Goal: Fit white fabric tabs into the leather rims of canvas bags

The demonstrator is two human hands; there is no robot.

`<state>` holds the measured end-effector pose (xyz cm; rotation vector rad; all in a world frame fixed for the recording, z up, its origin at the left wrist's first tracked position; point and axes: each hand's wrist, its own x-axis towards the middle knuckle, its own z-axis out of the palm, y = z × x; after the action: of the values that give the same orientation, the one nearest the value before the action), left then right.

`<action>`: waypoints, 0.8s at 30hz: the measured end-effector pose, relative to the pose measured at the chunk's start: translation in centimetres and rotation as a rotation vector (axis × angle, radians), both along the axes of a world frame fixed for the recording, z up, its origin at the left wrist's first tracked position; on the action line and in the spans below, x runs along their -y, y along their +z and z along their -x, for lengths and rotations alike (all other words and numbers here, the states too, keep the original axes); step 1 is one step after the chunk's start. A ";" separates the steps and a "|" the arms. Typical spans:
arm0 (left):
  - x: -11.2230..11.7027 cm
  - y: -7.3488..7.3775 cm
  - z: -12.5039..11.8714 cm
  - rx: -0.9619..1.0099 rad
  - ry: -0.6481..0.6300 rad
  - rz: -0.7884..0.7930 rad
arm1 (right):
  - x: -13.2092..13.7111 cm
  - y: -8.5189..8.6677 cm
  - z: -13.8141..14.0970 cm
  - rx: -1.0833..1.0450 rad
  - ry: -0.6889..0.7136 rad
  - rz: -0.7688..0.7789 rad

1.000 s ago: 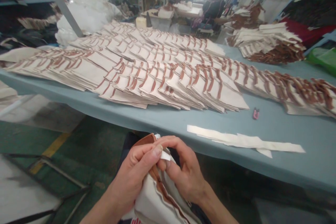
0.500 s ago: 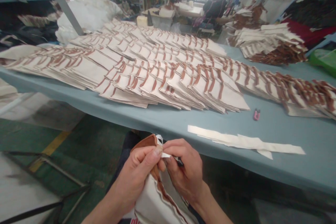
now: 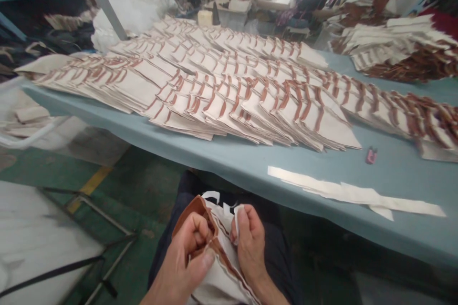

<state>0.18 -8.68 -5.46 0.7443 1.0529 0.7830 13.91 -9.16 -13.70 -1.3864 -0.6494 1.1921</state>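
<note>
Over my lap lies a cream fabric piece [image 3: 218,279] with a brown trimmed seam. My left hand [image 3: 191,248] is closed on its brown edge, thumb in front and fingers curled behind. Close by on the right, my right hand [image 3: 250,238] pinches a narrow white strip [image 3: 236,219] between thumb and fingers. A loop of white strip [image 3: 211,195] stands up at the top of the fabric piece. The lower part of the piece runs out of view between my wrists.
On the blue-covered table [image 3: 243,174] lie overlapping rows of cream and brown pieces [image 3: 200,100]. White strips [image 3: 343,193] and small pink snips [image 3: 371,155] rest near the front edge. A larger heap [image 3: 400,50] stands at the back right. A metal-framed stand [image 3: 118,228] is at the left.
My hands have drawn apart and lower; the right one has pulled the white strip away from the seam. The view has shifted, so the table sits further right.
</note>
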 end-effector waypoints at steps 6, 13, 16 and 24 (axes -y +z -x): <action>-0.1 2.2 1.0 -0.379 -0.183 -0.079 | -0.1 0.9 -0.2 0.026 0.100 -0.033; -2.6 3.7 1.4 -0.423 -0.446 -0.321 | -0.7 2.7 -2.1 0.220 0.165 -0.136; -3.9 3.8 1.1 -0.383 -0.464 -0.419 | -1.2 6.4 -4.4 0.343 0.217 -0.192; -6.1 4.9 -0.8 -0.382 -0.227 -0.609 | -2.8 15.5 -5.9 0.516 0.336 -0.288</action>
<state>1.00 -2.58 -0.53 1.5541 1.0444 0.7859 19.86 -6.36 1.78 -1.3734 -1.4066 0.9415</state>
